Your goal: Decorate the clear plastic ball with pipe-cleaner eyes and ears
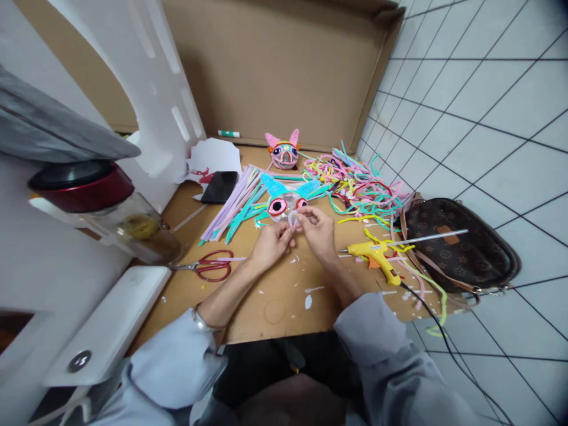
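Note:
Both my hands meet over the middle of the table, pinching a pale lilac pipe cleaner [293,219] bent into a small loop. My left hand [273,244] grips it from the lower left, while my right hand [316,229] has thumb and forefinger on its right side. Just behind my fingers sits a creature head [278,206] with blue ears and big pink-rimmed eyes; my hands partly cover it. Farther back stands a finished-looking pink-eared head [284,155]. A fan of straight pipe cleaners [231,204] lies to the left of the blue-eared one.
Right of my hands lie a yellow glue gun [376,255] with its cord, a brown handbag [457,242] and a tangled pipe cleaner heap [355,183]. To the left are red-handled scissors [213,265], a phone [220,187], a glass bottle [142,231] and a white device [110,325].

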Demonstrator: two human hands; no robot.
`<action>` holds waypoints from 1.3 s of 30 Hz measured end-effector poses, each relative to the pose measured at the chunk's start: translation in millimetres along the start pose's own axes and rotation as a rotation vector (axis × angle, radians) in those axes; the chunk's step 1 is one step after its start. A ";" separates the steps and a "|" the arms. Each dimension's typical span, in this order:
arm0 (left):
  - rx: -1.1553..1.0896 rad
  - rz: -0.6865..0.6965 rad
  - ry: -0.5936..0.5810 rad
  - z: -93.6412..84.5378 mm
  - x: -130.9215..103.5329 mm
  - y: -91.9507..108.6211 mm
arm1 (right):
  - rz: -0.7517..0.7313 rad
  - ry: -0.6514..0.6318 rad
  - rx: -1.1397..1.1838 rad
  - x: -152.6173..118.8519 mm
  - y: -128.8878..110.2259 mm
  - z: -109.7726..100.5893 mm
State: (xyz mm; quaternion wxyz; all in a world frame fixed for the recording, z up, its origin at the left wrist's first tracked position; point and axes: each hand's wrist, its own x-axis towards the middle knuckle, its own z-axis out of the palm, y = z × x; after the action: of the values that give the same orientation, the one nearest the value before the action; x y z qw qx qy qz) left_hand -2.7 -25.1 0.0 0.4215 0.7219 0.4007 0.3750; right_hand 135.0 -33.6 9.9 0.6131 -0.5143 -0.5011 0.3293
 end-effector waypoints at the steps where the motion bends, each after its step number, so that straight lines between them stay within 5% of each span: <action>1: -0.020 -0.011 0.015 -0.2 0.2 0.6 | 0.006 0.001 0.012 0.7 -0.3 -1.1; 14: 0.048 0.022 0.055 -2.4 -0.1 2.7 | 0.015 -0.054 -0.153 -1.2 3.7 -2.7; 23: 0.413 0.275 0.328 -8.9 0.4 -2.7 | 0.061 0.001 -0.055 1.3 5.3 -1.8; 35: 0.104 0.154 0.435 -8.0 2.9 -5.2 | 0.034 0.102 -0.191 3.4 4.0 -6.5; 39: 0.019 0.128 0.445 -9.0 5.1 -6.8 | 0.053 0.045 -0.182 2.3 3.9 -7.2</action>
State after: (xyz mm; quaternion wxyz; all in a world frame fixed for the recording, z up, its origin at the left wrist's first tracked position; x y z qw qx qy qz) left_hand -10.3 -15.6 -1.9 0.2914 0.6491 0.4406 0.5473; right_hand 143.0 -32.6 7.0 0.5658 -0.5884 -0.5013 0.2870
